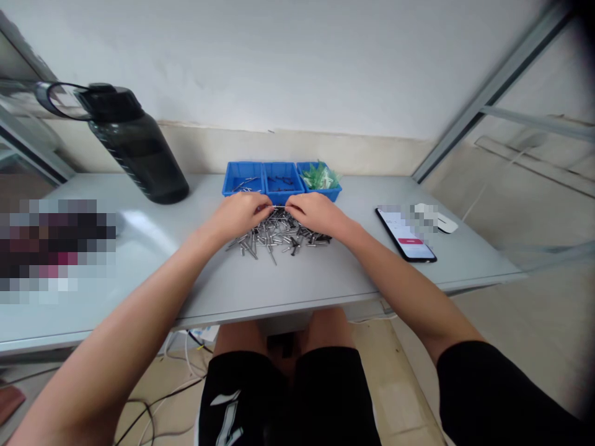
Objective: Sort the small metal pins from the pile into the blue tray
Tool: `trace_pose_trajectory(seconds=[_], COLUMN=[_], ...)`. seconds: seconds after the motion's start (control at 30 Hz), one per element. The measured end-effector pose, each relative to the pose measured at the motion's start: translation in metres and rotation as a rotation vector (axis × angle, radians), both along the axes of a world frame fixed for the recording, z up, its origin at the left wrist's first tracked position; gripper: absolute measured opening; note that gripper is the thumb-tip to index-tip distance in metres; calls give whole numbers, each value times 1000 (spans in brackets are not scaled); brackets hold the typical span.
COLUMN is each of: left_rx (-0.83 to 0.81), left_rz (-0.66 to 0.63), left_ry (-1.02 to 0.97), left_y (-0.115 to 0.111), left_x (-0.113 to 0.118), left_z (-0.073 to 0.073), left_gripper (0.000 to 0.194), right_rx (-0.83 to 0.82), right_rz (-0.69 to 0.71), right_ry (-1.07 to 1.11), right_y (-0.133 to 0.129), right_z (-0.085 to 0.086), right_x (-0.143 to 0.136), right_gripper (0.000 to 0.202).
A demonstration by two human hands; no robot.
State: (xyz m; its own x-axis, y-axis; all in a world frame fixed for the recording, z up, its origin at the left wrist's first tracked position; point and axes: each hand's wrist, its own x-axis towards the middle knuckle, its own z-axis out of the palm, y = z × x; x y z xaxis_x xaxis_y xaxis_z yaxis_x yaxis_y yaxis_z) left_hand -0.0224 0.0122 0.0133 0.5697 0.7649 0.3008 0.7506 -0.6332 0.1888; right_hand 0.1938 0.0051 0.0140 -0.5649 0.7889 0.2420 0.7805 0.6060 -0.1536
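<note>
Head view: hands, quantity two, at the center of the frame. Left hand and right hand are each closed at the fingertips on one thin metal piece, held level between them. Loose metal pieces, silver and dark, too many to count, form one heap under and below the hands. Blue bins, quantity three, stand side by side at upper center. Left bin: slender metal pieces. Middle bin: dark pieces. Right bin: green material. Bottle, quantity one, dark, upper left. Phone, quantity one, screen lit, center right; one white object, partly obscured, lies just beside it. Surface: smooth grey table. Room: pale wall across the top, metal frame at upper right, cables at lower left, tan floor at bottom
</note>
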Motion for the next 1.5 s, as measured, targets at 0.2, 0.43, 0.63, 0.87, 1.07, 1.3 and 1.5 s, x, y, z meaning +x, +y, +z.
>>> trace_pose_trajectory(seconds=[0.2, 0.43, 0.63, 0.87, 1.07, 1.3, 1.5], left_rx=[-12, -20, -18, -5, -6, -13, -74], left_rz=[-10, -11, -23, -17, -60, -109, -87], left_ry=[16, 12, -2, -4, -41, -227, -298], left_y=[-3, -2, -2, -1, -2, -4, -10], left_x=[1, 0, 0, 0, 0, 3, 8], left_z=[1, -1, -2, -1, 0, 2, 4], left_gripper=[32, 31, 31, 30, 28, 24, 21], right_rx=[-3, 0, -7, -5, -13, -23, -35], right_rz=[7, 12, 13, 21, 27, 72, 78], right_ry=[9, 9, 14, 9, 17, 28, 26], right_y=[0, 0, -1, 0, 1, -2, -2], right_z=[0, 0, 2, 1, 1, 1, 1], right_x=[1, 0, 0, 0, 1, -2, -1], right_gripper=[27, 28, 27, 28, 27, 28, 26])
